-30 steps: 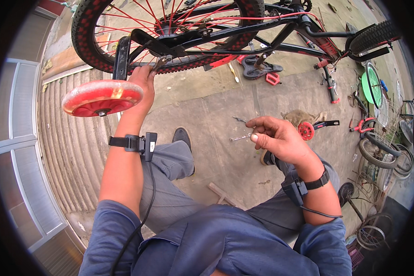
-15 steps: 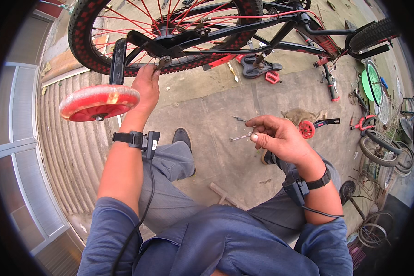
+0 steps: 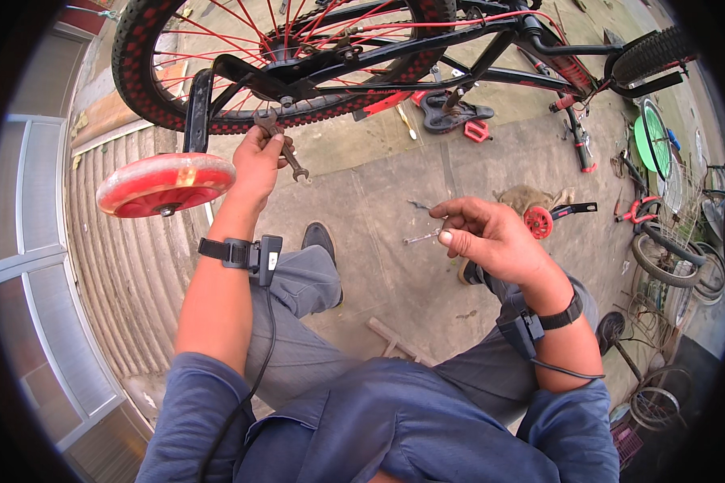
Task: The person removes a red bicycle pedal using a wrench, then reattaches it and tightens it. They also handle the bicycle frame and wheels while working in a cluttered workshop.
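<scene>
A black-framed bicycle (image 3: 379,60) stands upside down in front of me, its red-spoked wheel (image 3: 242,24) at the upper left. My left hand (image 3: 254,165) is closed around an open-end wrench (image 3: 292,158), just below the axle bolt (image 3: 287,102) and apart from it. Beside that hand, a red training wheel (image 3: 169,183) hangs on a black bracket (image 3: 197,117) fixed near the axle. Over the floor, my right hand (image 3: 487,240) has curled fingers. Its thumb and fingers appear to pinch a slim metal tool (image 3: 421,237), whose exact kind is unclear.
A second training wheel (image 3: 538,222) with its bracket lies on the floor beside a brown cloth (image 3: 524,199). The bicycle's saddle (image 3: 451,113) rests on the ground. Loose tyres (image 3: 667,262) and a green round item (image 3: 646,149) are at the right. Ribbed sheeting (image 3: 125,266) lies at the left.
My left hand has drawn the wrench down off the axle bolt and turned it. The bicycle and its training wheel have shifted slightly left in view. My right hand is almost still.
</scene>
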Tool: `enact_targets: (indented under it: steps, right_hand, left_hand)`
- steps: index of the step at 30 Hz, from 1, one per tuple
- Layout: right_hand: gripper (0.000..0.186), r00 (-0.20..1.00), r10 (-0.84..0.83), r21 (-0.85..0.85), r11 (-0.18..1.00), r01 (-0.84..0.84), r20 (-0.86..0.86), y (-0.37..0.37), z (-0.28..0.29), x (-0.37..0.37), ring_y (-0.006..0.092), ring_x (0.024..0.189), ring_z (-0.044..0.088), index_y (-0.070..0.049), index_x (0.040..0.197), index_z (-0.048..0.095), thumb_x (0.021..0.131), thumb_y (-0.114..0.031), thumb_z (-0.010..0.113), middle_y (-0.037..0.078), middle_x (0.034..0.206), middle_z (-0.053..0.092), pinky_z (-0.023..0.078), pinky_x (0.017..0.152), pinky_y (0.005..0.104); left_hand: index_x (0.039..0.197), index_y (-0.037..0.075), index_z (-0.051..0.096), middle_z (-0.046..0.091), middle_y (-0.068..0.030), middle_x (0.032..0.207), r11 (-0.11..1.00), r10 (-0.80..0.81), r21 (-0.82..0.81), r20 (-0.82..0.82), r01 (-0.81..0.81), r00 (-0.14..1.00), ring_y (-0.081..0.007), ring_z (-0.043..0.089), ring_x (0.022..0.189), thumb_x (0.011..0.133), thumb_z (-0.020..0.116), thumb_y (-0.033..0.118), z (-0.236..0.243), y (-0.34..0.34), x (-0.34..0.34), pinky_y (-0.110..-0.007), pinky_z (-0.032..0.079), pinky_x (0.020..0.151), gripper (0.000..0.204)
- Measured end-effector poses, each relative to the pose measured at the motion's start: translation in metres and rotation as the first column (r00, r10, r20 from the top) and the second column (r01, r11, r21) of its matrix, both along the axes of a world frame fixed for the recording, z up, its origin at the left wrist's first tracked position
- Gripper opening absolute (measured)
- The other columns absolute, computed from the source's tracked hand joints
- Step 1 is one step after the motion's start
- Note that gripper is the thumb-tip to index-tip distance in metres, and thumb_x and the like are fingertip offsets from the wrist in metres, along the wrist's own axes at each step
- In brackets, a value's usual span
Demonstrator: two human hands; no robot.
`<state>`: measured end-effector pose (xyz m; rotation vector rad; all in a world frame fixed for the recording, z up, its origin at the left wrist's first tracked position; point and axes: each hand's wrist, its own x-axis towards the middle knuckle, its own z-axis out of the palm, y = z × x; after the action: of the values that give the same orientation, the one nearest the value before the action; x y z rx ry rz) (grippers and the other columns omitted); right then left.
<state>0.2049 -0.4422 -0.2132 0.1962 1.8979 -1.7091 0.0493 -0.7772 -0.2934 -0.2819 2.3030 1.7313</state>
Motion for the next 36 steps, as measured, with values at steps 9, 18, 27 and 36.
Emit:
enact_targets:
  steps: [9,18,27,36]
  right_hand:
    - [0.035,0.999,0.035,0.034,0.999,-0.034,-0.033,-0.002,0.002,0.000,0.0105,0.080,0.062,-0.002,0.125,0.064,0.093,-0.014,0.071,0.004,0.090,0.067,0.052,0.073,0.0279]
    - [0.036,0.999,0.044,0.012,0.999,-0.044,-0.021,-0.003,-0.002,0.000,0.0104,0.079,0.061,-0.001,0.126,0.063,0.093,-0.014,0.072,0.004,0.089,0.067,0.052,0.072,0.0282]
    - [0.035,0.999,0.036,-0.003,0.999,-0.036,-0.029,-0.003,-0.003,0.001,0.0100,0.079,0.061,-0.001,0.124,0.064,0.093,-0.014,0.072,0.003,0.088,0.067,0.052,0.072,0.0274]
    - [0.040,0.997,0.069,-0.059,0.996,-0.072,-0.046,-0.001,-0.007,0.001,0.0084,0.081,0.060,0.002,0.128,0.060,0.096,-0.020,0.071,0.003,0.090,0.065,0.051,0.074,0.0261]
  left_hand:
    - [0.110,0.004,0.060,0.068,-0.0114,0.109,0.682,0.412,0.674,-0.035,-0.283,0.910,-0.0281,0.067,0.107,0.103,0.056,0.016,0.029,-0.033,-0.001,-0.042,0.058,0.091,0.015]
    - [0.105,-0.003,0.060,0.067,-0.0176,0.105,0.545,0.409,0.816,-0.057,-0.193,0.911,-0.0327,0.067,0.106,0.103,0.054,0.016,0.027,-0.023,-0.017,-0.044,0.057,0.097,0.019]
    - [0.103,-0.001,0.060,0.068,-0.0175,0.104,0.614,0.425,0.767,-0.124,-0.185,0.897,-0.0324,0.067,0.104,0.102,0.055,0.014,0.030,-0.015,-0.019,-0.044,0.057,0.096,0.017]
    - [0.104,-0.002,0.061,0.069,-0.0190,0.105,0.662,0.427,0.732,-0.189,-0.163,0.884,-0.0307,0.068,0.103,0.102,0.055,0.014,0.031,-0.013,-0.020,-0.043,0.058,0.094,0.017]
